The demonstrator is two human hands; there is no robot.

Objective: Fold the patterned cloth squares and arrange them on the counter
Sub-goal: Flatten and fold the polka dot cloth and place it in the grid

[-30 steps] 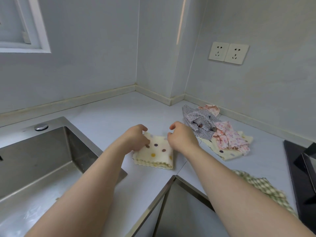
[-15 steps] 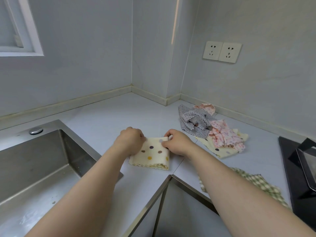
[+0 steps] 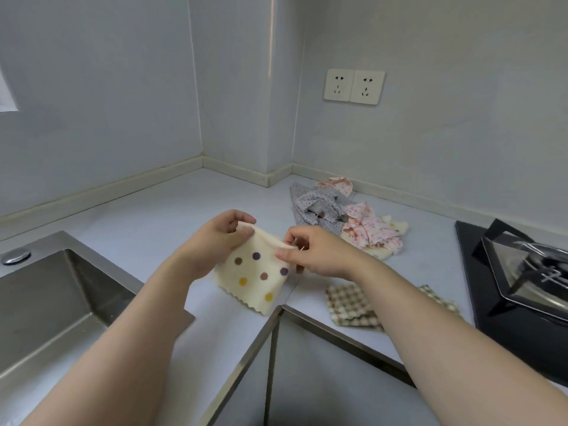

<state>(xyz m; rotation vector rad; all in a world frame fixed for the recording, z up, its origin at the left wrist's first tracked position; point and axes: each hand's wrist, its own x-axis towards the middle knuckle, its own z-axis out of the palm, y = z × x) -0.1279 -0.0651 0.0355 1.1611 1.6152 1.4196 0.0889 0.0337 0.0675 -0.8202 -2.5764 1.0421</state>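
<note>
1. The cream polka-dot cloth (image 3: pixel 255 278) is folded and held up over the counter (image 3: pixel 172 216), just behind its near inner corner. The dots are brown, purple and yellow, and the zigzag lower edge hangs down. I cannot tell whether that edge touches the surface.
2. The left hand (image 3: pixel 218 238) pinches the cloth's upper left corner between thumb and curled fingers.
3. The right hand (image 3: pixel 313 256) pinches the upper right edge, thumb on the near face and fingers curled behind it.
4. To the right, near the right forearm, a brown-and-cream checked cloth (image 3: pixel 347 305) lies flat on the counter, partly hidden by the arm.
5. Farther back on the right sits a loose pile. A grey floral cloth (image 3: pixel 316 204) is on its left and a pink floral cloth (image 3: pixel 368 229) on its right. A cream piece (image 3: pixel 398 227) peeks out from under them.
6. A steel sink (image 3: pixel 46 302) is set into the counter at the left.
7. A black hob (image 3: pixel 522 272) sits at the right edge.
8. A double wall socket (image 3: pixel 353 86) is on the far right wall, above the pile.
</note>
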